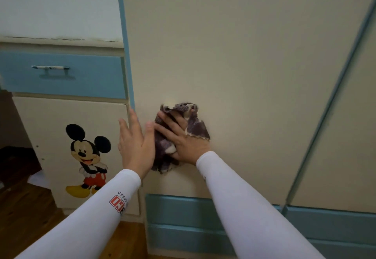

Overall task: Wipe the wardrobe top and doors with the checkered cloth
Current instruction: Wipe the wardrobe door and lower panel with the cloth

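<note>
The cream wardrobe door (234,55) fills the middle of the view, with a blue strip along its left edge. My right hand (181,136) presses the purple and white checkered cloth (162,157) flat against the lower left part of that door. The cloth is bunched and sticks out above and below the hand. My left hand (136,143) rests flat, fingers spread, on the door's left edge beside the cloth and holds nothing. Both arms wear white sleeves.
A second cream door (345,136) stands to the right behind a blue divider (329,104). Blue drawers (183,212) run below the doors. On the left are a blue drawer with a handle (50,68), a low cabinet door with a cartoon mouse sticker (87,157), and wooden floor (26,214).
</note>
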The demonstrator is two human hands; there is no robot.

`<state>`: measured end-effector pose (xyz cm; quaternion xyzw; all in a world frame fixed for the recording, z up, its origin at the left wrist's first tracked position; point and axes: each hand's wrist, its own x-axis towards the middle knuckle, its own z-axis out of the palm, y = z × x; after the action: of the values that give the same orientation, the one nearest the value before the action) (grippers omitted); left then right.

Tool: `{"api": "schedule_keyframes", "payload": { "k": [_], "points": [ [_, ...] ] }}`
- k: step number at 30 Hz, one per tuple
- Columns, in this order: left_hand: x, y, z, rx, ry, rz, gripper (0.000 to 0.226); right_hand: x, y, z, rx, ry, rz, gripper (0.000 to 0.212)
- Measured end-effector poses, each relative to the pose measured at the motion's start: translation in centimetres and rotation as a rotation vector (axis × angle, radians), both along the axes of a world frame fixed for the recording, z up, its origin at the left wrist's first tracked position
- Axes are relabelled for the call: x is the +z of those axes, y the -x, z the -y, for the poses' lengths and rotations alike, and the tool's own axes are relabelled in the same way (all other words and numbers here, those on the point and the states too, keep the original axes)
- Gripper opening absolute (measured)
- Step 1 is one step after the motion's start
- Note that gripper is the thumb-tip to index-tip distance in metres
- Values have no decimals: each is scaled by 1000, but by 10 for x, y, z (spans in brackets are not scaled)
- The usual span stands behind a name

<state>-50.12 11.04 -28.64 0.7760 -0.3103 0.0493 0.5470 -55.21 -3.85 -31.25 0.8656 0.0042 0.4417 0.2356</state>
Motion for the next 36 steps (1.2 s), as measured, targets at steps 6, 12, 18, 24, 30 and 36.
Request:
{"api": "schedule_keyframes", "payload": {
  "k": [6, 12, 18, 24, 30, 36],
  "points": [
    [9, 20, 35, 41, -66, 6, 62, 9, 83, 51, -278, -8, 170, 73],
    [7, 24, 45, 70, -85, -25, 66, 9, 158, 95, -493, -6, 273, 86],
    [8, 22, 40, 73, -73, 4, 62, 4, 204, 119, -539, -276, 393, 75],
    [10, 17, 33, 75, -35, 26, 53, 11, 190, 108, -558, -402, 481, 85],
    [10, 6, 22, 39, -4, 68, 64, 41, 115, 58, -574, -404, 449, 90],
    [17, 8, 14, -24, 103, -42, 58, 23, 36, 8, -497, -203, 191, 83]
  ]
}}
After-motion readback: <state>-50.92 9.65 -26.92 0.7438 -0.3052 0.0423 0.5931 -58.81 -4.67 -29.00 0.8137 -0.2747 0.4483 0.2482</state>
